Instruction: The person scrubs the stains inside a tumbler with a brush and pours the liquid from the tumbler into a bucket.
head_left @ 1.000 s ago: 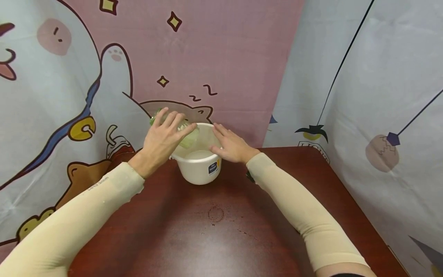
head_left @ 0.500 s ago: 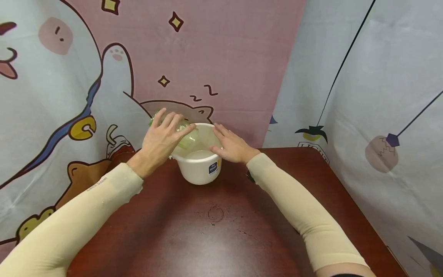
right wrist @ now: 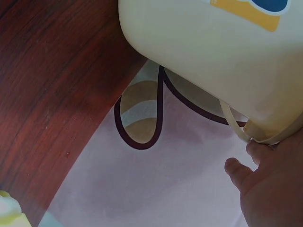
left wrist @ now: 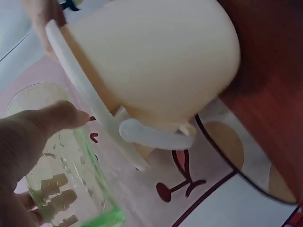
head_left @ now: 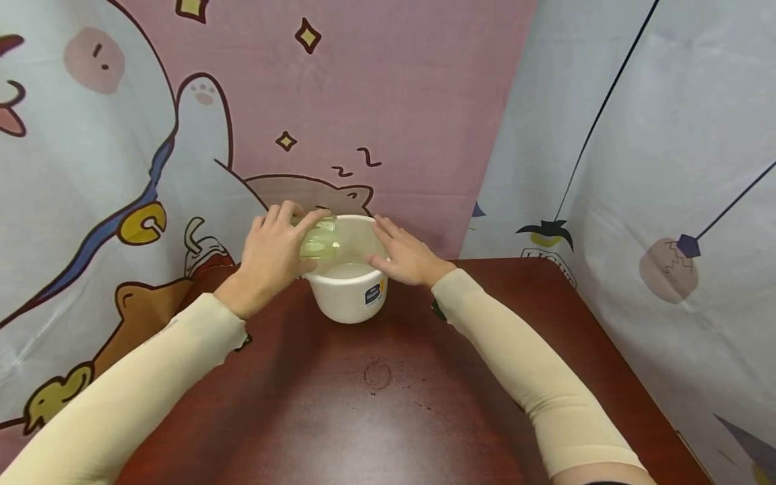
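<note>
A clear, green-tinted drinking glass lies almost sideways over the left rim of a white plastic bucket. My left hand grips it, thumb on one side and fingers round the other. In the left wrist view, the glass shows its thick green base and open mouth. On the bucket's right rim rests my right hand, its fingers fairly straight. Beside the bucket's handle joint, fingertips of the right hand show in the right wrist view. Whether the bucket holds liquid, I cannot tell.
The bucket stands near the back of a dark red wooden table. A wet ring and scattered drops mark the tabletop in front of it. A cartoon-printed cloth hangs behind and on the right side.
The glass has turned from a mouth-down tilt to nearly level, and my left hand has rotated with it, its fingers now lower. My right hand and the bucket have stayed put.
</note>
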Action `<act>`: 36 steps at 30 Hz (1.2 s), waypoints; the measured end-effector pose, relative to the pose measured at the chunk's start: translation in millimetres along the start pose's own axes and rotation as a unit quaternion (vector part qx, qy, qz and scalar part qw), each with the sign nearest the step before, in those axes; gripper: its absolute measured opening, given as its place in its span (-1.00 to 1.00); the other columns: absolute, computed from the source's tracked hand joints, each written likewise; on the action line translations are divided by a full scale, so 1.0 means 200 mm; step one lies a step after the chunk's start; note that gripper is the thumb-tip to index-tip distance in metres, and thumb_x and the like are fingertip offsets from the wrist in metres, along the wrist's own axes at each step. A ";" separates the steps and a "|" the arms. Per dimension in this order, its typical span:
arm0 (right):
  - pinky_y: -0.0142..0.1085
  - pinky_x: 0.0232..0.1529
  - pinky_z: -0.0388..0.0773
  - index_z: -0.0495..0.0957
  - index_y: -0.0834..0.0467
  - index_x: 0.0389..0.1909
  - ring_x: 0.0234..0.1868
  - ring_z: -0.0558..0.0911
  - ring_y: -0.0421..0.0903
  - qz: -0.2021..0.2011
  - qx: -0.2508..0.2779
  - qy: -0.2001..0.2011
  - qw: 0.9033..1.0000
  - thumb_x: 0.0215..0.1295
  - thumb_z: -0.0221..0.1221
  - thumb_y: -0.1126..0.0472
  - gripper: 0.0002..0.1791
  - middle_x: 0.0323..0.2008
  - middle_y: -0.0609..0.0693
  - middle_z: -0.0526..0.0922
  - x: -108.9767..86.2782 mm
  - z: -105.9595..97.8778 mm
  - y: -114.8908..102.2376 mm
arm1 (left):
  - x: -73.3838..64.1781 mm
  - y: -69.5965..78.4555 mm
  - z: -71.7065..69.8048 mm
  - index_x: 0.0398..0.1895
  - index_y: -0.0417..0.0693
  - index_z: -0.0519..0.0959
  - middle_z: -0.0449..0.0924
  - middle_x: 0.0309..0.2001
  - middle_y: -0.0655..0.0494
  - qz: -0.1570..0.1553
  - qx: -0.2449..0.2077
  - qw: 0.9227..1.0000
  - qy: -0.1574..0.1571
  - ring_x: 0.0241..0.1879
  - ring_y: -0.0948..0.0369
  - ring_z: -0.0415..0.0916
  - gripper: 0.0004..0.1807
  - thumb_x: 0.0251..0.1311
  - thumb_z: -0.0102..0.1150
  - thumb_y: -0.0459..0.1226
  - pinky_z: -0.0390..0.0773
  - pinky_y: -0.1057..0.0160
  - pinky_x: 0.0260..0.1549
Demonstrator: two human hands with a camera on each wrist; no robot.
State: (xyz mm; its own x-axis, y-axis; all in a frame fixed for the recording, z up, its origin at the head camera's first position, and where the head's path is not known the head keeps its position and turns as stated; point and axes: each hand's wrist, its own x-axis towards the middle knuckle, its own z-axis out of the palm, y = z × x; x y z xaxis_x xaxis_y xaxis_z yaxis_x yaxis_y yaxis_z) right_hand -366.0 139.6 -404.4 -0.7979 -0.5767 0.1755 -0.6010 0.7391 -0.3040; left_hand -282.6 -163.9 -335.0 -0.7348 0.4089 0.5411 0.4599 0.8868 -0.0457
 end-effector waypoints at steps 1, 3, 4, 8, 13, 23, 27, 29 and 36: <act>0.18 0.92 0.08 0.02 0.22 0.92 0.97 0.00 0.17 0.001 0.000 0.001 1.000 0.77 0.01 -0.32 0.01 0.96 0.16 -0.08 0.00 0.00 0.00 | -0.01 0.00 0.00 0.67 0.32 0.52 0.59 0.28 -0.22 -0.016 -0.019 1.000 -0.001 0.25 -0.25 0.57 0.13 -0.03 0.95 -0.12 0.61 -0.28 0.07; 0.18 0.92 0.09 0.02 0.22 0.92 0.97 0.00 0.17 0.002 0.001 0.002 1.000 0.77 0.01 -0.32 0.01 0.96 0.16 -0.09 0.00 0.00 0.00 | -0.02 0.00 -0.01 0.66 0.33 0.53 0.60 0.25 -0.23 -0.042 -0.052 0.998 0.002 0.21 -0.25 0.57 0.12 -0.04 0.94 -0.11 0.63 -0.28 0.02; 0.18 0.92 0.09 0.02 0.22 0.92 0.97 0.00 0.17 0.002 0.001 0.002 1.000 0.77 0.02 -0.32 0.01 0.96 0.15 -0.10 0.00 0.00 0.00 | -0.03 0.00 -0.01 0.65 0.33 0.54 0.61 0.23 -0.24 -0.051 -0.063 0.997 0.005 0.19 -0.25 0.58 0.11 -0.03 0.93 -0.10 0.64 -0.29 0.00; 0.18 0.92 0.10 0.04 0.24 0.91 0.97 0.00 0.18 -0.001 -0.001 0.005 1.000 0.77 -0.01 -0.32 0.00 0.96 0.15 -0.09 0.00 0.00 0.00 | -0.06 0.01 -0.02 0.64 0.26 0.55 0.63 0.18 -0.24 -0.080 -0.100 0.992 0.016 0.11 -0.22 0.61 0.08 -0.03 0.89 -0.08 0.70 -0.30 -0.08; 0.23 0.87 0.19 0.06 0.22 0.91 0.96 0.01 0.20 -0.002 0.005 0.012 1.000 0.76 -0.02 -0.34 0.00 0.96 0.15 -0.07 0.00 0.00 -0.01 | -0.11 0.04 -0.03 0.63 0.21 0.52 0.62 0.20 -0.15 -0.129 -0.145 0.981 0.014 0.07 -0.14 0.63 0.07 -0.01 0.85 0.03 0.75 -0.28 -0.12; 0.18 0.90 0.15 0.01 0.10 0.94 0.98 -0.06 0.10 -0.018 0.037 0.005 0.999 0.69 -0.12 -0.61 0.15 0.98 0.02 -0.15 0.06 0.09 0.14 | -0.23 0.14 -0.01 0.61 -0.01 0.46 0.68 0.30 -0.12 -0.178 -0.243 0.954 -0.004 0.14 -0.12 0.73 0.04 0.12 0.79 0.09 0.81 -0.23 0.02; 0.28 0.85 0.23 0.05 0.18 0.92 0.96 0.03 0.23 -0.004 0.020 0.005 1.000 0.74 0.02 -0.40 0.04 0.96 0.14 -0.09 0.01 0.03 0.05 | -0.28 0.18 0.01 0.57 -0.01 0.48 0.73 0.26 -0.05 -0.175 -0.274 0.946 0.004 0.14 -0.07 0.77 0.01 0.13 0.80 0.09 0.85 -0.21 0.04; 0.29 0.83 0.27 0.06 0.20 0.91 0.94 0.07 0.27 -0.003 0.005 0.011 1.000 0.74 0.03 -0.36 0.03 0.96 0.17 -0.06 0.00 0.02 0.03 | -0.31 0.20 0.02 0.56 -0.01 0.48 0.75 0.25 -0.03 -0.171 -0.288 0.942 0.006 0.13 -0.06 0.79 0.01 0.12 0.82 0.08 0.85 -0.18 0.03; 0.27 0.82 0.31 0.05 0.22 0.91 0.94 0.09 0.25 -0.006 -0.003 0.013 1.000 0.78 0.03 -0.31 -0.01 0.95 0.17 -0.04 -0.01 0.00 0.00 | -0.40 0.27 0.07 0.59 0.04 0.47 0.80 0.25 0.01 -0.165 -0.332 0.929 0.004 0.14 -0.01 0.80 0.02 0.12 0.84 0.05 0.79 -0.09 0.05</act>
State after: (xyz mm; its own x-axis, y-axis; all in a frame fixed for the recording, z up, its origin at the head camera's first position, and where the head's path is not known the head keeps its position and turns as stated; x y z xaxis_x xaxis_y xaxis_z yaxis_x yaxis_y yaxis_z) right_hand -363.8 140.3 -404.2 -0.7912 -0.5769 0.2028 -0.6111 0.7337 -0.2970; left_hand -205.9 -144.9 -391.7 -0.8876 0.1342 0.4407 0.4185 0.6348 0.6496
